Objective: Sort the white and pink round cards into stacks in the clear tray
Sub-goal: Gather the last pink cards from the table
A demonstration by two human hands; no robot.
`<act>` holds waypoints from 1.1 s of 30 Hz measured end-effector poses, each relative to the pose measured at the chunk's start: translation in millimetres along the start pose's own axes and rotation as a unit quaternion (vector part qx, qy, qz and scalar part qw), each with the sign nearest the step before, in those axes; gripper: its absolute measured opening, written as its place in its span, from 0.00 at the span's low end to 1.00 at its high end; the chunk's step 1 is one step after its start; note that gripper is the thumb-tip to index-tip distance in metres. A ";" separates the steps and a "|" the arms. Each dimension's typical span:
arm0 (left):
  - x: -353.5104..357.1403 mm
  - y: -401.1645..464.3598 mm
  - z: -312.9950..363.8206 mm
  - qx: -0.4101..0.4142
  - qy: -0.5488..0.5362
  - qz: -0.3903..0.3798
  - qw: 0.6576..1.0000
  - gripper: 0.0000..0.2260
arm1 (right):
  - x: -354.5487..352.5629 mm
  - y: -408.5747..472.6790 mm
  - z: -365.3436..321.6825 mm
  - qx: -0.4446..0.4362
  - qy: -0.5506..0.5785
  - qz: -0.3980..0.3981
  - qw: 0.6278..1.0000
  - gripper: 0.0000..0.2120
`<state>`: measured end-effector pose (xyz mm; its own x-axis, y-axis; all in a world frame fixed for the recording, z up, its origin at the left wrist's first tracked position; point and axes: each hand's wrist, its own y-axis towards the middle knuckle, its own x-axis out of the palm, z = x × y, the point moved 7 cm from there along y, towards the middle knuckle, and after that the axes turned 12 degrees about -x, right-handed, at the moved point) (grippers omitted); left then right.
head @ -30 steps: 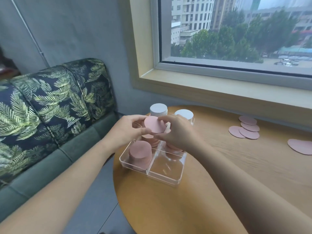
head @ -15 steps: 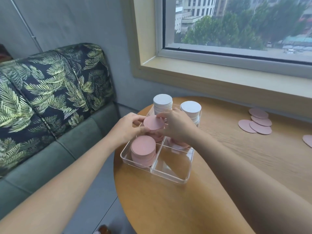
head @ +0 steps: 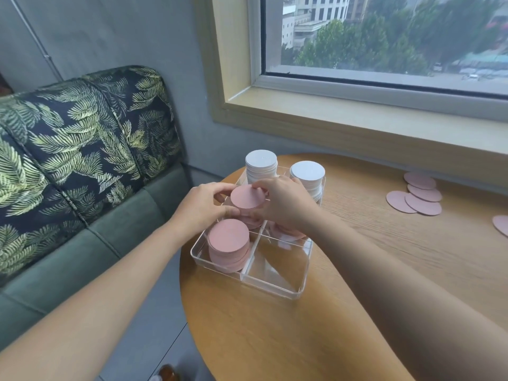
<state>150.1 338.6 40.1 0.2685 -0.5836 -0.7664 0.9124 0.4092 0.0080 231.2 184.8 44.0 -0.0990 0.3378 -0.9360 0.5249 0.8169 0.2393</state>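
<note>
A clear divided tray (head: 275,290) sits near the left edge of the round wooden table (head: 275,339). Two white stacks (head: 261,162) (head: 307,171) fill its far compartments. A pink stack (head: 228,243) stands in the near left compartment; the near right one is bare. Over the middle left compartment my left hand (head: 202,206) and my right hand (head: 286,203) both pinch a pink stack (head: 246,197) by its rim. More pink cards (head: 286,235) lie in the middle right compartment, partly hidden by my right hand.
Loose pink cards (head: 415,198) lie scattered on the table at the far right, with another (head: 501,224) at the frame's edge. A leaf-patterned sofa (head: 82,160) stands to the left of the table. A window sill (head: 357,116) runs behind it.
The camera has dipped and shifted, so the tray sits lower right in view. Both hands still hold the pink stack over the same compartment, slightly lower towards the tray.
</note>
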 end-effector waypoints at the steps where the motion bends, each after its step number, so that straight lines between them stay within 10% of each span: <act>1: -0.9 -0.4 0.1 0.002 0.004 0.005 1.000 0.23 | -0.2 -0.1 -1.5 -0.004 -0.005 0.001 1.000 0.30; 12: -10.9 -1.7 -1.3 0.003 0.046 -0.010 0.999 0.31 | -10.8 -10.3 -4.7 -0.005 0.005 -0.011 1.000 0.28; 19: -45.9 -45.1 77.3 0.074 -0.080 0.083 0.991 0.12 | -59.7 -56.5 6.8 0.009 0.033 0.063 0.997 0.24; 33: 168.6 -59.9 230.1 0.129 -0.026 -0.065 0.989 0.06 | -107.3 -220.6 156.8 0.144 0.023 0.195 0.970 0.05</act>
<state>211.8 54.2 58.3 0.1536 -0.6581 -0.7371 0.9869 0.1398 0.0808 258.6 -105.0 51.2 0.1190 0.6208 -0.7749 0.7436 0.4614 0.4838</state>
